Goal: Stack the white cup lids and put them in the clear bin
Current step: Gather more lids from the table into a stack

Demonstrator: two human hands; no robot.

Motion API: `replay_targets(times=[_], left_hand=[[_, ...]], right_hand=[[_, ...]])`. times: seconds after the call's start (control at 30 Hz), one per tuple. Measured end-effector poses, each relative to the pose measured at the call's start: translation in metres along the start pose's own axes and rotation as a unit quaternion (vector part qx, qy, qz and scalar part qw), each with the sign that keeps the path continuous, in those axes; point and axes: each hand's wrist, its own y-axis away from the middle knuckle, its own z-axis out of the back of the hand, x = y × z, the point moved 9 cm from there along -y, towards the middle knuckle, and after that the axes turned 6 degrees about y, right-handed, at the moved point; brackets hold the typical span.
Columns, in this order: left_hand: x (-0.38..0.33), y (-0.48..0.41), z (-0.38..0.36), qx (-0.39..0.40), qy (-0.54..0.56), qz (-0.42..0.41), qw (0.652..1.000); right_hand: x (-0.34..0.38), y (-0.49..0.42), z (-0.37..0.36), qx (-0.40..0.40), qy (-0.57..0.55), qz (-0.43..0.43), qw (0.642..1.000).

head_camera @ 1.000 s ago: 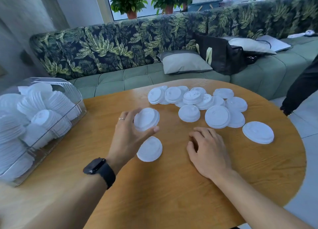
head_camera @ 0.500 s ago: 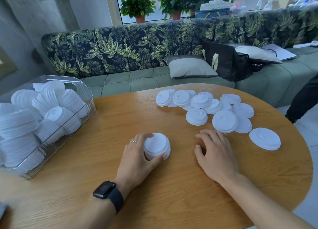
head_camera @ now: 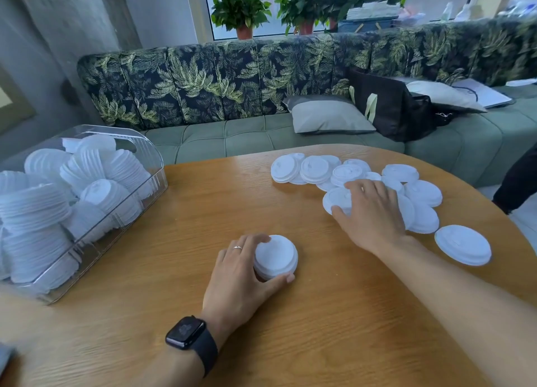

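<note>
Head view — left hand [head_camera: 241,273] curls round a short white lid stack [head_camera: 276,256]; right hand [head_camera: 372,212] lies spread flat on scattered lids [head_camera: 313,168].

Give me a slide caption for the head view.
Left hand grips stacked lids; right hand touches loose lids.

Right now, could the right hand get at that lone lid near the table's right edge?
Probably yes. The lone lid lies flat on bare table, apart from the pile, nothing on it. The right hand rests on the pile just beyond, so it need only draw back.
</note>
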Motion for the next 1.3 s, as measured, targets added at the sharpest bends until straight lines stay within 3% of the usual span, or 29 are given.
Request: replay_targets(times=[0.17,0.57,0.9,1.3], left_hand=[[0.001,0.000,-0.001,0.007,0.001,0.005,1.000],[0.000,-0.001,-0.002,0.014,0.007,0.002,1.000],[0.000,-0.001,0.001,0.012,0.015,0.016,1.000],[-0.003,-0.002,0.000,0.011,-0.008,0.010,1.000]], right_hand=[[-0.001,-0.013,-0.009,0.053,0.051,-0.028,0.997],[0.000,-0.020,-0.015,0.061,0.071,-0.036,0.995],[0.007,-0.009,-0.018,0.094,0.011,-0.023,0.995],[0.002,-0.003,-0.011,0.076,-0.067,-0.025,0.995]])
